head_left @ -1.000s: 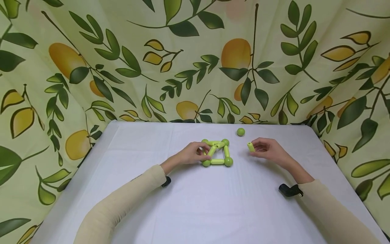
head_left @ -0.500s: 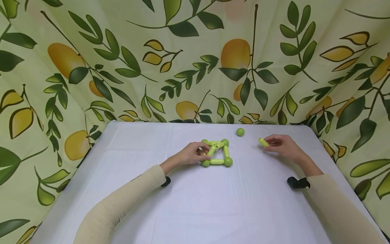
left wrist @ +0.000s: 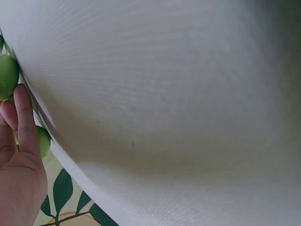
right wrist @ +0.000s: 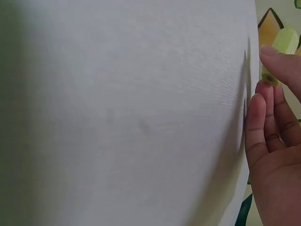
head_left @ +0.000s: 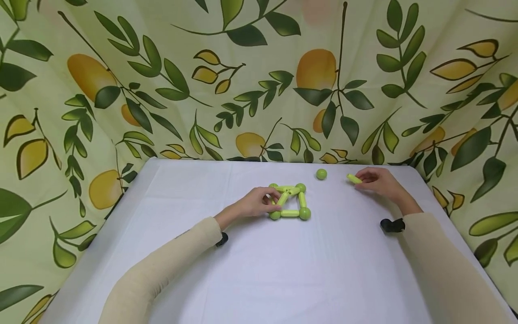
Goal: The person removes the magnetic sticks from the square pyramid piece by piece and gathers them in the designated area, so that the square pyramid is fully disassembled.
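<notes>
A square frame of light green rods and balls (head_left: 289, 213) lies on the white-covered table, with slanting rods meeting above it. At its left side, my left hand (head_left: 255, 203) grips it, the fingers hiding part of that side. One green ball (left wrist: 8, 76) of the frame shows beside the fingertips in the left wrist view. Farther right, my right hand (head_left: 380, 182) pinches a loose green rod (head_left: 354, 178) between thumb and fingers. The rod's hollow end shows in the right wrist view, below the thumb.
A loose green ball (head_left: 321, 174) sits near the table's far edge, between the frame and my right hand. Behind the table (head_left: 259, 270) hangs a curtain (head_left: 267, 117) printed with leaves and fruit. A black wrist camera (head_left: 392, 225) sits below the right wrist.
My right hand has moved right and toward the far edge with the rod, which has tipped from nearly upright to nearly flat. The left hand keeps its hold on the frame.
</notes>
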Demonstrator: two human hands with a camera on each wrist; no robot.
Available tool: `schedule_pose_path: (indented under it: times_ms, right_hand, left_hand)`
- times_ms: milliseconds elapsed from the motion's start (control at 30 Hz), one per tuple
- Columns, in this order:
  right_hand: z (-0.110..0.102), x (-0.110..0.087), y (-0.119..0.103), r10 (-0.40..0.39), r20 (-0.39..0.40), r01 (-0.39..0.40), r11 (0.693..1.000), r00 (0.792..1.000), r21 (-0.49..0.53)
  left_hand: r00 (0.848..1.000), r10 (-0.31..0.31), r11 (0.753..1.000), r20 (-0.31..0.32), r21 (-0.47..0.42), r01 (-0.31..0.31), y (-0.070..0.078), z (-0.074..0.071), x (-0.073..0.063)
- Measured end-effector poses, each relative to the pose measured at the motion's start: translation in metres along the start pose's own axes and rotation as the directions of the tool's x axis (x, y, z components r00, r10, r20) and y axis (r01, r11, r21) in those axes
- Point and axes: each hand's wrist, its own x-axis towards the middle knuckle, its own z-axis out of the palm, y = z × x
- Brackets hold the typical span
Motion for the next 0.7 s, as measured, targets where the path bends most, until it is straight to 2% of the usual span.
schedule_pose_path:
  times_ms: [333, 533, 700]
  right_hand:
    - [-0.001, 0.015, 0.000, -0.002, 0.001, 0.002, 1.000, 1.000, -0.003]
    - [-0.001, 0.017, -0.003, -0.001, 0.018, 0.001, 1.000, 1.000, -0.008]
    - [0.001, 0.017, -0.002, 0.008, 0.045, -0.007, 1.000, 0.999, -0.010]
  left_hand:
    - [1.000, 0.007, 1.000, -0.003, -0.003, -0.007, 0.001, -0.002, 0.001]
    - [1.000, 0.019, 1.000, -0.001, -0.009, -0.019, 0.002, -0.002, 0.001]
    - [1.000, 0.003, 1.000, 0.001, -0.009, -0.003, 0.001, 0.000, 0.000]
